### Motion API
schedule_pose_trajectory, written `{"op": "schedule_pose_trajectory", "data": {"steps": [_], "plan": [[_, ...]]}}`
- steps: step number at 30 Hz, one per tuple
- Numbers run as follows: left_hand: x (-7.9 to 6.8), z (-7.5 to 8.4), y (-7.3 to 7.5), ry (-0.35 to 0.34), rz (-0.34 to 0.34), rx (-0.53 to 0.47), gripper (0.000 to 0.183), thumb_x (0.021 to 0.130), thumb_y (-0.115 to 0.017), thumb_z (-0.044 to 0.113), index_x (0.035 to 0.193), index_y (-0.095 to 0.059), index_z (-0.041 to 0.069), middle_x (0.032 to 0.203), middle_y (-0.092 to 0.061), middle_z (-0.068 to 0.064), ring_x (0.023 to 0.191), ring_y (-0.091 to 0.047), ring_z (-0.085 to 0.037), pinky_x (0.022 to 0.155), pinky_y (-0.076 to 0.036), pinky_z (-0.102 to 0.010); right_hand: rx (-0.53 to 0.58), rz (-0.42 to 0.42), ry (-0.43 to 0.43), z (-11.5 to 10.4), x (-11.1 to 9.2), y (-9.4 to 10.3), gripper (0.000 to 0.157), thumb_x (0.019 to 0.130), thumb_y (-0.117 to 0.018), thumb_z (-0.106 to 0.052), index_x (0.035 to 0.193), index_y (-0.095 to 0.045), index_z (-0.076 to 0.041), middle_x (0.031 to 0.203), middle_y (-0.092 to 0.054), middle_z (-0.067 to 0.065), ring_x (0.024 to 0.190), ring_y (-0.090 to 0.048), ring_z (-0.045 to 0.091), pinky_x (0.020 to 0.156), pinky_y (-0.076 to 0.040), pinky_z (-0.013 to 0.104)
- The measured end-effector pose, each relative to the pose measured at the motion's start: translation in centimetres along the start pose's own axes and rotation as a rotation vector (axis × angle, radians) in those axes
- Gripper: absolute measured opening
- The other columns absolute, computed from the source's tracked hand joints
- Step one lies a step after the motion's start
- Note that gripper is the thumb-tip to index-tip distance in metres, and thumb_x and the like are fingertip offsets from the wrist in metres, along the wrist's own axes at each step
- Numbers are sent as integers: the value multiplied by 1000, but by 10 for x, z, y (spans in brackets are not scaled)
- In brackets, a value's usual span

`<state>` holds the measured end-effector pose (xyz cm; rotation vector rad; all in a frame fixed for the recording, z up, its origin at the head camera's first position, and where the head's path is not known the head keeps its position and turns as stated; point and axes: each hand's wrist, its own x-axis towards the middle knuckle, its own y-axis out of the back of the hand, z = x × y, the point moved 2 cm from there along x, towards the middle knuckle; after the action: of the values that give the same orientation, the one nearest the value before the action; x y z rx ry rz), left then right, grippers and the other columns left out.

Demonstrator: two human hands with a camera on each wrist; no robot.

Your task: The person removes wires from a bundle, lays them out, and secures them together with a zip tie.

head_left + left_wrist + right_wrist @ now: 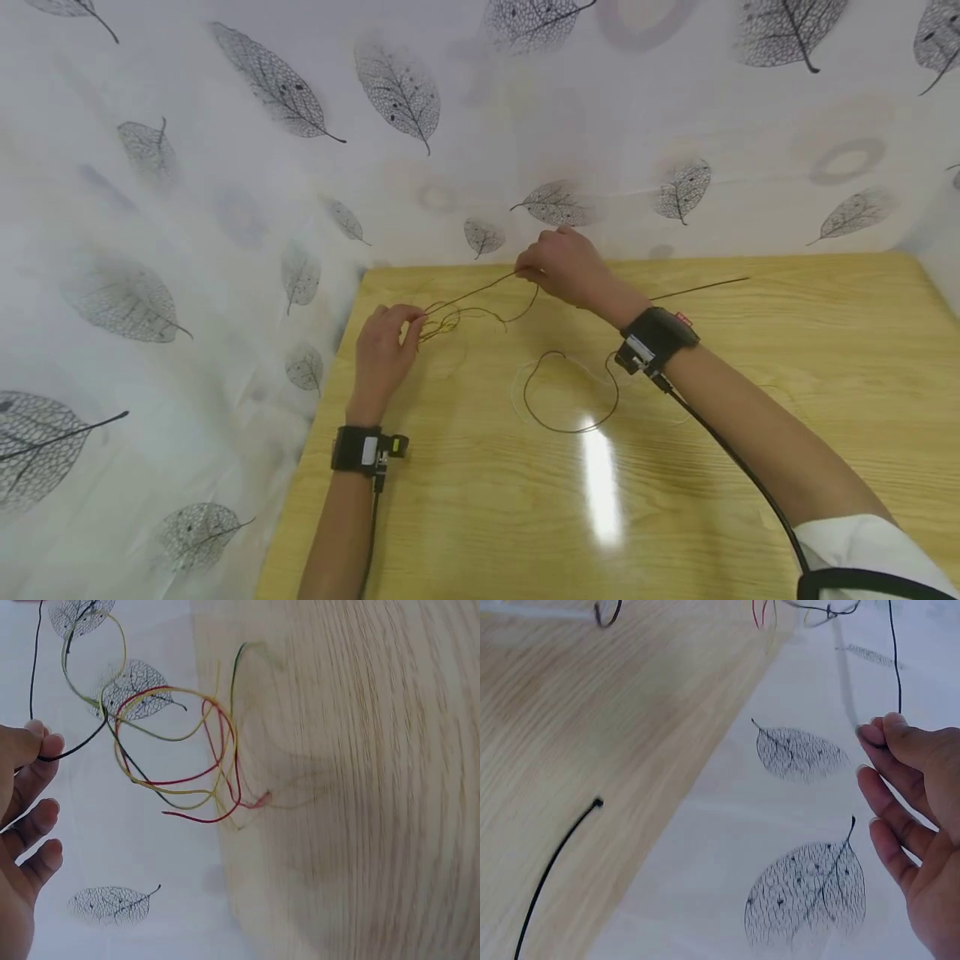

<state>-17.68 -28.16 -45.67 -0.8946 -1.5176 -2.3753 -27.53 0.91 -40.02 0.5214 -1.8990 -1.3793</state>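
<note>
My left hand (385, 346) pinches a thin black cord (34, 671) between thumb and index finger, the other fingers loosely bent. My right hand (566, 267), farther back and to the right, pinches the same cord, whose straight stretch runs between both hands. A second, slack stretch curves below it. Beside the left hand, a loose tangle of red cord (176, 782), yellow cord (187, 689) and green cord hangs looped with the black one. In the right wrist view, the black cord (898, 679) runs up from the thumb and index fingertip.
On the wooden table (487, 517) lies a looped dark cord (570, 431) with a pale cord (514, 392) beside it. Another black cord (701, 290) stretches behind the right forearm. Leaf-printed sheeting (465, 108) borders the table's back and left sides. Both wrists wear cabled cameras.
</note>
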Motion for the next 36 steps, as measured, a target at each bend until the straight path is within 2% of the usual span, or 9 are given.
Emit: {"op": "schedule_pose_trajectory", "data": {"steps": [10, 17, 21, 24, 26, 28, 31, 33, 36], "plan": [[-17, -10, 7, 15, -61, -13, 13, 91, -70, 13, 103, -72, 8, 90, -72, -5, 58, -41, -18, 53, -38, -35, -104, 55, 0, 20, -30, 20, 11, 89, -71, -23, 94, -78, -16, 84, -74, 3, 82, -62, 24, 82, -46, 41], [-24, -19, 9, 23, -94, 15, 14, 90, -71, 15, 103, -72, 9, 95, -73, -6, 62, -52, -22, 57, -46, -40, -131, 94, -40, 45, -61, 31, 11, 87, -73, -19, 95, -78, -13, 82, -74, 5, 79, -61, 26, 79, -47, 42], [-30, -28, 14, 40, -63, 23, 15, 87, -74, 14, 100, -73, 8, 86, -73, -7, 54, -47, -22, 76, -52, -49, -118, 130, -74, 61, -76, 38, 11, 87, -73, -18, 95, -78, -12, 82, -74, 6, 76, -60, 26, 73, -46, 42], [-31, -29, 16, 27, -66, 13, 15, 85, -75, 13, 100, -75, 9, 81, -72, -6, 53, -41, -19, 76, -52, -48, -115, 128, -84, 68, -86, 43, 12, 87, -72, -20, 94, -78, -13, 81, -75, 5, 74, -58, 25, 69, -44, 41], [-29, -27, 15, 11, -78, 8, 16, 85, -76, 12, 100, -75, 9, 79, -71, -4, 53, -38, -17, 61, -48, -41, -127, 110, -97, 73, -94, 46, 13, 88, -72, -21, 94, -79, -13, 81, -75, 5, 74, -58, 24, 70, -44, 40], [-28, -23, 12, -5, -90, 17, 15, 84, -76, 14, 99, -76, 11, 78, -70, -2, 55, -39, -15, 50, -38, -35, -135, 88, -121, 76, -105, 48, 13, 88, -71, -21, 95, -79, -14, 81, -75, 4, 75, -58, 24, 71, -44, 41], [-27, -14, 7, -28, -110, 11, 15, 84, -77, 15, 98, -77, 12, 78, -71, 0, 56, -39, -14, 47, -34, -32, -130, 65, -166, 83, -127, 50, 12, 87, -72, -20, 95, -79, -14, 81, -75, 4, 74, -58, 24, 74, -44, 43], [-27, -6, 1, -45, -137, -5, 15, 84, -76, 16, 98, -77, 12, 78, -72, 1, 56, -41, -14, 52, -42, -33, -119, 52, -192, 87, -143, 50, 13, 87, -73, -19, 96, -79, -13, 82, -75, 4, 75, -59, 25, 75, -45, 44], [-29, 5, -8, -85, -186, -23, 15, 84, -76, 16, 98, -77, 12, 79, -73, 1, 56, -46, -13, 71, -53, -41, -122, 21, -213, 94, -169, 48, 14, 86, -73, -18, 98, -78, -12, 84, -75, 6, 78, -61, 28, 79, -46, 48]]}}
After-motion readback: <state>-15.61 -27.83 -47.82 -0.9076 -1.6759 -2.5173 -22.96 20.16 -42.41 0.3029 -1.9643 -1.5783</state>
